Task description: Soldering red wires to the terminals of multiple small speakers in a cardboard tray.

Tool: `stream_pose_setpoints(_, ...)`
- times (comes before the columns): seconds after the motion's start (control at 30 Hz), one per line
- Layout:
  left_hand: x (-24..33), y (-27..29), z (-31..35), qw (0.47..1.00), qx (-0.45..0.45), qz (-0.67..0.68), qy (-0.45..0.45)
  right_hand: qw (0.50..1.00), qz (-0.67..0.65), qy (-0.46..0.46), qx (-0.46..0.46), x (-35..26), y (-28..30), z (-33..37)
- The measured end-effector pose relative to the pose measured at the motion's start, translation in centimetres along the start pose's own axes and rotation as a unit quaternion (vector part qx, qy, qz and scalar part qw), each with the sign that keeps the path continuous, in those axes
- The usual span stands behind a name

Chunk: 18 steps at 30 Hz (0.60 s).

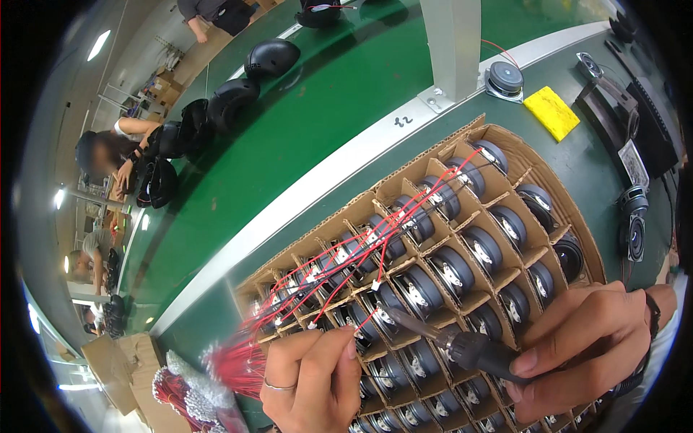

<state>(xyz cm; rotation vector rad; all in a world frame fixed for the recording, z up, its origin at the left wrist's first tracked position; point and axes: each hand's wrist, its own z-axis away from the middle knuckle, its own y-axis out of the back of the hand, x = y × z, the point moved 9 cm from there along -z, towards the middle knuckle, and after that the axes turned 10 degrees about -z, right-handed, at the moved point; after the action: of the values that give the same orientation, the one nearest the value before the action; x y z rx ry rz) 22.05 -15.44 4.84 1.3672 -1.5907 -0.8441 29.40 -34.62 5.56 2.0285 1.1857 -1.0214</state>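
My right hand (588, 346) is closed round the dark handle of a soldering iron (473, 350). The iron's metal tip reaches left over a round black speaker (417, 292) and its neighbours in a divided cardboard box (577, 195). Between my left thumb and fingers a thin red wire (366, 322) is pinched, its free end close to the iron's tip; whether they touch I cannot tell. My left hand (310, 379) hovers over the box's near left part. Red and black wires (393, 234) lie across the upper rows of speakers.
Bundles of red wires with white connectors (191, 393) lie left of the box. A loose speaker (505, 79) and a yellow sponge (552, 113) rest beyond it. Past a metal post (452, 50), black helmet-like shells (271, 58) line a green conveyor (339, 94), where other people work.
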Motion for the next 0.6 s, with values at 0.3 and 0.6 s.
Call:
stream_pose_setpoints(0.3, 0.13, 0.01, -0.08, 1.000, 0.001, 0.000, 0.002, 0.994, 0.103, -0.008, 0.023, -0.51, -0.23, -0.40)
stream_pose_setpoints(0.6, 0.25, -0.10, -0.14, 1.000, -0.001, 0.001, 0.001, 0.996, 0.080, -0.029, 0.036, -0.20, 0.02, -0.12)
